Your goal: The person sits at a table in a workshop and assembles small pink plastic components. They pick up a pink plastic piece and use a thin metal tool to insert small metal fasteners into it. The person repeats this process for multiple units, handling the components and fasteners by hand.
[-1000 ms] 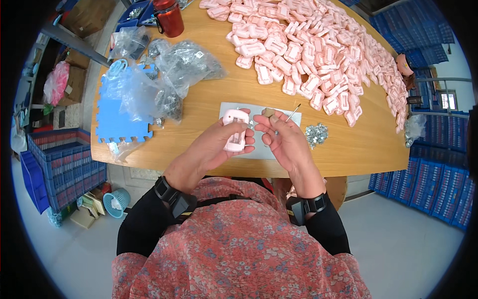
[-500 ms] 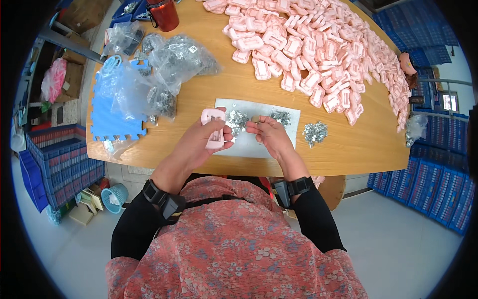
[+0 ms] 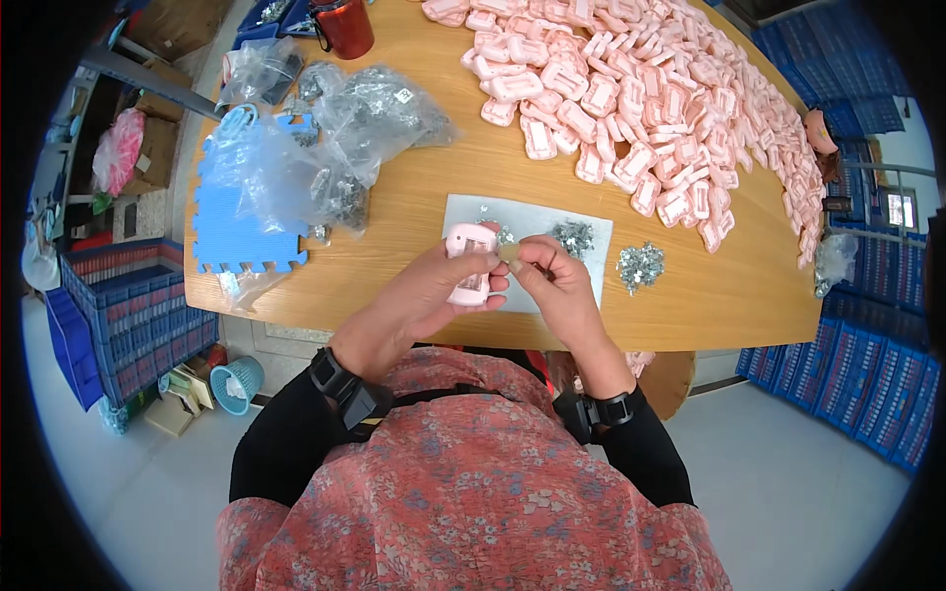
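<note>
My left hand (image 3: 434,286) is closed around a pale pink plastic casing (image 3: 471,284) with a rectangular recess. The thumb lies across its face. Just to the right, my right hand (image 3: 557,276) is pinched close to the casing's edge; a small yellowish patch (image 3: 508,253) shows at its fingertips, and any tiny part between them is too small to make out. Under both hands lies a white mat (image 3: 527,209). Small silvery metal pieces (image 3: 574,236) are heaped on it, and another heap of metal pieces (image 3: 641,267) sits on the wood to the right.
A big pile of pink casings (image 3: 641,98) covers the table's far right. At the left are clear bags of metal parts (image 3: 379,113) and a blue foam mat (image 3: 232,227). A red flask (image 3: 343,28) stands at the back. Blue crates (image 3: 138,305) flank the table (image 3: 414,187).
My hands have come together: the right fingertips, apart from the casing before, are now at its edge. The table has shifted slightly rightward in view.
</note>
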A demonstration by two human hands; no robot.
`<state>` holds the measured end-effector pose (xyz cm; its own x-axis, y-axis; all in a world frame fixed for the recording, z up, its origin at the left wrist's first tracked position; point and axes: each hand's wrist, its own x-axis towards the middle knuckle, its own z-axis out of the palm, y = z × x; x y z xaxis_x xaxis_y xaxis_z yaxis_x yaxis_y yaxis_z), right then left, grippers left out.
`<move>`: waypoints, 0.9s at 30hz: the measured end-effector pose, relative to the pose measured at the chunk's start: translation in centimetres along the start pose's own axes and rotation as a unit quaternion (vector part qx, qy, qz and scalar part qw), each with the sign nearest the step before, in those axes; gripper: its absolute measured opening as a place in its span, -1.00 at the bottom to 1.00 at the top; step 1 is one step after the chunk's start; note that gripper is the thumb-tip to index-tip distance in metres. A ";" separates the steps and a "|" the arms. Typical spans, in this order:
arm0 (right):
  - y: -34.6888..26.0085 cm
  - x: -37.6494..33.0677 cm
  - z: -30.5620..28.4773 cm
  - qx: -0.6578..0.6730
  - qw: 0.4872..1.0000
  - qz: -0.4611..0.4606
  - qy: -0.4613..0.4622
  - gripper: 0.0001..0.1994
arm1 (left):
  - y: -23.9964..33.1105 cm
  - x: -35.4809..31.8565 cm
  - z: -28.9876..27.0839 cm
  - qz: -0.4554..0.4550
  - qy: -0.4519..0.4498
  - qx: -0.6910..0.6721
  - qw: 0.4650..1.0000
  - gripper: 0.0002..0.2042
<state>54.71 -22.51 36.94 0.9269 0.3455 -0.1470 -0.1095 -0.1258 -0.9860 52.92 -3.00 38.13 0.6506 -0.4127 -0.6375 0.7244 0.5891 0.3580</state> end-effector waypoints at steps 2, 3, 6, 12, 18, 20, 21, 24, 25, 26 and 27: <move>-0.8 -0.2 0.0 -0.044 0.999 -0.008 0.008 -0.88 | 0.1 -0.1 0.2 -0.002 -0.003 -0.010 1.000 -0.48; -1.1 -0.2 0.0 -0.048 0.999 -0.010 0.003 -0.89 | 0.2 -0.1 0.2 -0.003 -0.005 -0.016 1.000 -0.47; -1.9 -0.4 0.1 -0.052 0.999 -0.006 -0.005 -0.91 | 0.0 0.1 -0.1 -0.003 -0.018 -0.021 1.000 -0.47; -3.1 -0.6 0.8 0.065 0.990 0.119 0.032 -0.95 | -0.4 0.4 0.0 0.092 -0.014 0.061 0.994 -0.48; -3.4 0.0 0.1 0.055 0.987 0.153 -0.014 -0.91 | -0.2 -0.5 0.6 0.148 -0.010 0.138 0.979 -0.56; -3.7 0.2 0.2 0.041 0.992 0.123 -0.005 -0.90 | 0.6 -1.1 0.8 0.084 -0.026 0.069 0.994 -0.62; -4.0 0.3 0.2 0.009 0.995 0.096 -0.007 -0.90 | 0.9 -1.4 0.8 0.052 -0.034 0.034 0.997 -0.63; -5.0 0.7 0.6 -0.074 0.996 0.040 -0.014 -0.91 | 1.4 -1.5 0.4 -0.014 -0.074 -0.032 0.997 -0.54; -5.5 0.8 0.8 -0.095 0.995 0.035 -0.019 -0.91 | 1.4 -1.5 0.3 -0.023 -0.067 -0.028 0.997 -0.53; -5.8 0.9 0.9 -0.115 0.993 0.030 -0.024 -0.91 | 1.3 -1.5 0.3 -0.031 -0.061 -0.023 0.997 -0.52; -5.7 0.9 0.9 -0.126 0.991 0.021 -0.024 -0.90 | 1.3 -1.4 0.3 -0.040 -0.054 -0.019 0.998 -0.50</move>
<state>55.86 -20.59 42.30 0.9048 0.3774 -0.1972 -0.0490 -0.3677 -0.9286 52.99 -1.88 39.69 0.6136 -0.5308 -0.5846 0.7670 0.5768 0.2813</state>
